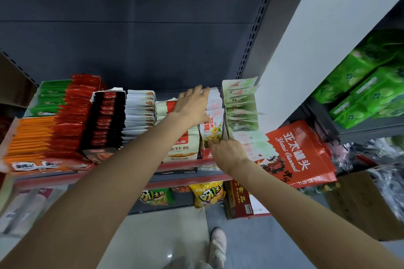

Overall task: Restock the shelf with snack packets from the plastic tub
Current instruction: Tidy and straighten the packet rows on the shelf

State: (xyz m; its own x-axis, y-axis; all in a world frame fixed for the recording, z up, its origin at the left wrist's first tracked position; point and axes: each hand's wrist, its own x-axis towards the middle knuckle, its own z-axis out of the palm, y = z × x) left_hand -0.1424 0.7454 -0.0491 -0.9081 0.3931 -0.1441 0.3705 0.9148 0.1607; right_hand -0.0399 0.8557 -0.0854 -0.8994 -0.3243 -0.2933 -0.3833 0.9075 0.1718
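Left hand: the left hand [192, 105] reaches over the row of pale snack packets [215, 102], fingers spread and nearly straight, fingertips resting on the packet tops at the back of the row. It presses or steadies the row and grips nothing.
Right hand: the right hand [227, 152] is at the front of the same row, fingers curled onto the lower edge of the front snack packet [211, 131], which appears pinched there.
Packet location: the front packet stands upright at the head of its row on the shelf [181, 165], between the beige mushroom packets [181, 144] and the green-and-white packets [241, 107].
Plastic tub: not in view.
Neighbouring stock: orange packets [32, 137], red packets [70, 116] and black packets [105, 120] fill the rows further left.
Handling: the packets are probably light, thin foil pouches, flexible and somewhat slippery, likely to flop or slide if unsupported.
Hold point: grasp at the sealed bottom or top edge, where the pouch is judged stiffest; support the row behind while seating the front packet.
Risk: adjacent rows may topple forward if nudged.
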